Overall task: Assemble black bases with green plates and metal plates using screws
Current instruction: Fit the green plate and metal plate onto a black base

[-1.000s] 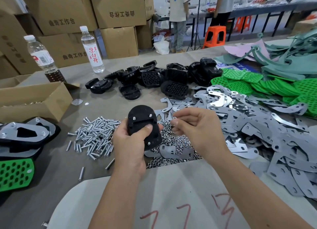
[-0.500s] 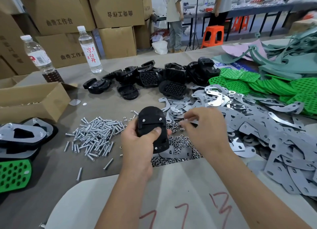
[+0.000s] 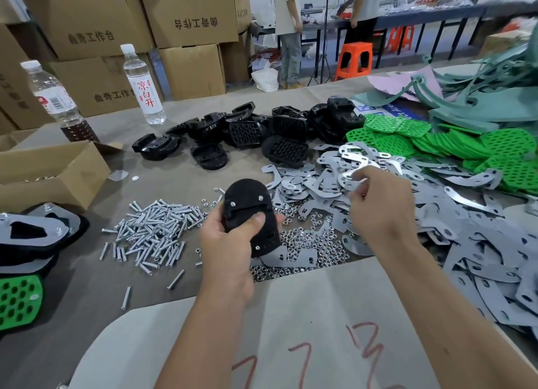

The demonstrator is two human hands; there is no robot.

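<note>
Black base (image 3: 247, 217), screw tips poking up, is gripped in left hand (image 3: 230, 249); right hand (image 3: 378, 208), just right of it, pinches a metal plate (image 3: 350, 180). Lift one only, then align its holes over those tips.

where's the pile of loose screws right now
In the head view the screws lie left of centre on the table, just left of the left hand and in front of the cardboard box.

Beyond our hands we see two water bottles (image 3: 143, 85) before stacked cardboard boxes (image 3: 186, 10), an orange stool (image 3: 354, 59) farther off, and two people standing there.
</note>
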